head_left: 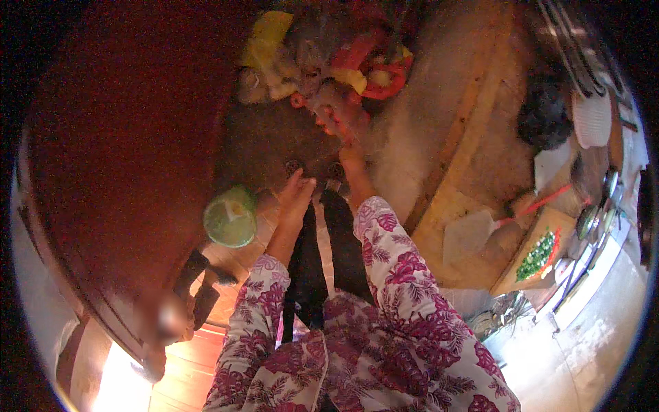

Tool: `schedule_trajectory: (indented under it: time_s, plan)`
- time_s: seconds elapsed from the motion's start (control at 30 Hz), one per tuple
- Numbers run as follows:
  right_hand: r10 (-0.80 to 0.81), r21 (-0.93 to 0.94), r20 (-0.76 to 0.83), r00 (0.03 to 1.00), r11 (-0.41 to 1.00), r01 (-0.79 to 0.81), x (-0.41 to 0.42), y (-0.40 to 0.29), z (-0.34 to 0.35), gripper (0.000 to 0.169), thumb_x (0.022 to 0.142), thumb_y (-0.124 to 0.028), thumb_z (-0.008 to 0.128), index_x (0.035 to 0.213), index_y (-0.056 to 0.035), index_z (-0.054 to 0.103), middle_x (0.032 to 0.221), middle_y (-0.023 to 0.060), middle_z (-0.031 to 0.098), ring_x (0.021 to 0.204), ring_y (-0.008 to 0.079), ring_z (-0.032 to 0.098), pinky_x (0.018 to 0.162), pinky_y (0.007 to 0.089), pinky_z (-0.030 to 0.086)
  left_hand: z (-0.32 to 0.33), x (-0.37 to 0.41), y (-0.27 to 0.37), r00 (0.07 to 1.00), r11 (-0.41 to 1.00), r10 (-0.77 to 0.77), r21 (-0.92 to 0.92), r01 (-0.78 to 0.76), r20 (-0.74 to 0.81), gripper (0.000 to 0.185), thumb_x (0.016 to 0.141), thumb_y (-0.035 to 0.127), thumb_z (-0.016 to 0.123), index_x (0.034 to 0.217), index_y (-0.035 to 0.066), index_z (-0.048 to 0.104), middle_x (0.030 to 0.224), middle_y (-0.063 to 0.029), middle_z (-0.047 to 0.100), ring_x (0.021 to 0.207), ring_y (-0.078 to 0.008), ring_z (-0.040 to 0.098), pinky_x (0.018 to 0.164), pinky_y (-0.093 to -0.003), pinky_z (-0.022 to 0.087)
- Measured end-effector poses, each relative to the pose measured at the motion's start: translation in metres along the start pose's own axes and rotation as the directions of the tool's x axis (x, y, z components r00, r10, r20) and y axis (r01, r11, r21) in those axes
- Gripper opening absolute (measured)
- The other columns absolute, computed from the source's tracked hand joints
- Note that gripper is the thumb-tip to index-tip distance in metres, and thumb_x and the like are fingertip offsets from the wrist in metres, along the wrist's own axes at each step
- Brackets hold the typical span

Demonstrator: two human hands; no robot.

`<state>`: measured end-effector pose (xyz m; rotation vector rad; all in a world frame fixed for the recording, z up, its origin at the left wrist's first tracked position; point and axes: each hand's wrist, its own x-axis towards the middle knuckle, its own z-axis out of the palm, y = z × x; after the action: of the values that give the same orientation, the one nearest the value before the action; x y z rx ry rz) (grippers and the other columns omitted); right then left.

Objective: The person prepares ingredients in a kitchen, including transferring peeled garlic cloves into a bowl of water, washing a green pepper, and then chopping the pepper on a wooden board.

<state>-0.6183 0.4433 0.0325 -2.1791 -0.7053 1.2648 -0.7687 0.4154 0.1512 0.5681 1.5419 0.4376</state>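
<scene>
My left hand (pixel 296 193) hangs over the floor in front of my feet, its fingers loosely bent; I cannot tell whether anything is between them. Farther forward, my right hand (pixel 352 157) reaches to a reddish, blurred item (pixel 334 121) at its fingertips; its kind and the grip on it are unclear. Beyond it, in dim light, lie a red container (pixel 383 85), perhaps a basin, and yellow pieces (pixel 270 36) that I cannot identify. A greenish plastic bucket or bowl (pixel 230 216) stands left of my left hand.
At the right, chopped green and red vegetables (pixel 538 255) lie on a wooden board (pixel 558 221). Near it are a red-handled tool (pixel 535 206), a white woven basket (pixel 592 118) and a dark rounded object (pixel 544 113). A person (pixel 165 319) is at the lower left. A large dark red surface (pixel 123 154) fills the left.
</scene>
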Motion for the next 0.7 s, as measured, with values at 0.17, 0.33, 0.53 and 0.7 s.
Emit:
schedule_trajectory:
  time_s: [0.17, 0.33, 0.53, 0.7]
  plan:
    - [-0.091, -0.115, 0.065, 0.994, 0.989, 0.098, 0.05, 0.035, 0.023, 0.024, 0.078, -0.006, 0.051, 0.101, -0.0026, 0.051, 0.099, 0.011, 0.053, 0.09, 0.0193, 0.049, 0.077, 0.0322, 0.042, 0.042, 0.077, 0.011, 0.996, 0.994, -0.073, 0.074, 0.077, -0.06, 0.072, 0.074, 0.029, 0.065, 0.13, 0.002, 0.027, 0.108, -0.0101, 0.052, 0.092, -0.0171, 0.052, 0.078, -0.0296, 0.042]
    - [-0.248, -0.325, 0.168, 0.954, 0.9, 0.291, 0.09, 0.078, 0.03, 0.025, 0.078, -0.007, 0.05, 0.102, -0.0029, 0.051, 0.098, 0.0113, 0.053, 0.092, 0.0209, 0.049, 0.078, 0.0331, 0.042, 0.074, 0.146, -0.018, 0.999, 0.985, -0.039, 0.167, 0.037, 0.008, 0.065, 0.073, 0.032, 0.066, 0.123, 0.002, 0.038, 0.114, -0.0106, 0.05, 0.104, -0.0209, 0.048, 0.086, -0.0325, 0.039]
    - [-0.539, -0.565, 0.283, 0.793, 0.575, 0.592, 0.147, 0.102, 0.016, 0.026, 0.077, -0.007, 0.049, 0.103, -0.0033, 0.05, 0.098, 0.0117, 0.053, 0.093, 0.0228, 0.049, 0.079, 0.0341, 0.041, 0.104, 0.214, -0.052, 0.895, 0.805, 0.442, 0.47, -0.362, -0.066, 0.044, 0.076, 0.039, 0.055, 0.096, 0.0, 0.052, 0.092, -0.0162, 0.058, 0.081, -0.0263, 0.058, 0.067, -0.0361, 0.046]
    - [-0.698, -0.664, 0.337, 0.632, 0.299, 0.685, 0.186, 0.093, -0.006, 0.027, 0.077, -0.008, 0.049, 0.104, -0.0036, 0.05, 0.098, 0.0121, 0.053, 0.095, 0.0244, 0.049, 0.08, 0.0349, 0.041, 0.108, 0.233, -0.041, 1.0, 0.923, 0.003, 0.385, 0.003, -0.017, 0.04, 0.079, 0.038, 0.048, 0.094, 0.001, 0.055, 0.083, -0.0179, 0.06, 0.077, -0.0285, 0.059, 0.065, -0.0388, 0.047]
